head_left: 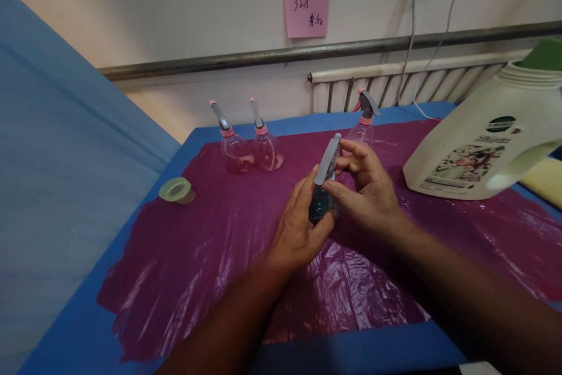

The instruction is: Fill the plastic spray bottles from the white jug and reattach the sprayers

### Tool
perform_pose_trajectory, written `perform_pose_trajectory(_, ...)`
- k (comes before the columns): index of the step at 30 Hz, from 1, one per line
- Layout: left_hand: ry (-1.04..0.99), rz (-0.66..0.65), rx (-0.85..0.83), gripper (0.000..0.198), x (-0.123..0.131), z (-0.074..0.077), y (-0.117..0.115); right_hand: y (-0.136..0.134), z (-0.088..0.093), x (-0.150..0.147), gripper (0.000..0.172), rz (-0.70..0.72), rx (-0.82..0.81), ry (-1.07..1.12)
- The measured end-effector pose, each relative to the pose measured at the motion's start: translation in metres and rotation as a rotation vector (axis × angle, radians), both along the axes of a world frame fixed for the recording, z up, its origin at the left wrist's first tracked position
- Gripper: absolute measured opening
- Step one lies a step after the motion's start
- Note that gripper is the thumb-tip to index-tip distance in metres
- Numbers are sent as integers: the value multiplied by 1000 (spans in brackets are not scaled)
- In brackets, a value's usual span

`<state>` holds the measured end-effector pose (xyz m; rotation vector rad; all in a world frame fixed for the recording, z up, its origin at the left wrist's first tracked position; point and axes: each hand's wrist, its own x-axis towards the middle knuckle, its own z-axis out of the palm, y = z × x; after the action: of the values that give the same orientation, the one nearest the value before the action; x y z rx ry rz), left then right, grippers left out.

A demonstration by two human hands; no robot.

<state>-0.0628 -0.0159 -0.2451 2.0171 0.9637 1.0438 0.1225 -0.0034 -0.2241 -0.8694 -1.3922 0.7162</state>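
A small spray bottle (323,202) with dark green contents and a grey trigger head stands between my two hands, slightly tilted. My left hand (298,226) is wrapped round its body from the left. At the spray head, my right hand (366,188) has thumb and fingers closed about the neck and trigger. The collar is mostly hidden by my fingers. Beyond the right hand, another spray bottle (365,122) with a pink collar is partly covered. To the left stand two clear spray bottles, one (237,152) beside the other (267,150), each with a little pinkish liquid.
Purple plastic sheeting (211,246) covers the blue table (109,264). A pale green cap (175,191) lies at left. A large cream detergent jug (478,141) stands at right. Behind are a radiator (342,88), a pipe (246,58) and hanging cables; a blue curtain (52,147) borders the left.
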Motion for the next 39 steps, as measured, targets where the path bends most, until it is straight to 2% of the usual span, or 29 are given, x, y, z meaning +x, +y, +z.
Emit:
perform_pose_trajectory(6,-5,8,23,92,-2,0,-1,2,-4,-14,70,-93,30,19)
perform_pose_trajectory(11,-1,19,40,86,-1,3,-1,-6,-2,-2,69,-92,67,-53)
perform_pose_trajectory(14,7,5,52,89,-1,5,-2,-12,0,6,66,-55,40,-85)
perform_pose_trajectory(21,9,1,53,93,-1,3,-3,-12,0,5,75,153,-77,-21)
perform_pose_trajectory(23,20,12,45,93,-1,3,-3,-10,0,2,75,122,-67,-12)
perform_pose_trajectory(27,36,12,53,94,-1,2,-3,-5,0,-4,76,-49,-4,-42)
perform_pose_trajectory(29,30,8,61,95,-2,2,-3,-3,-1,-7,78,-88,21,-34)
perform_pose_trajectory(32,13,8,79,94,-2,1,-3,-3,-4,-7,81,-75,38,-25)
perform_pose_trajectory(39,-31,-6,119,94,-2,-1,-1,-11,-9,4,73,42,-20,-70)
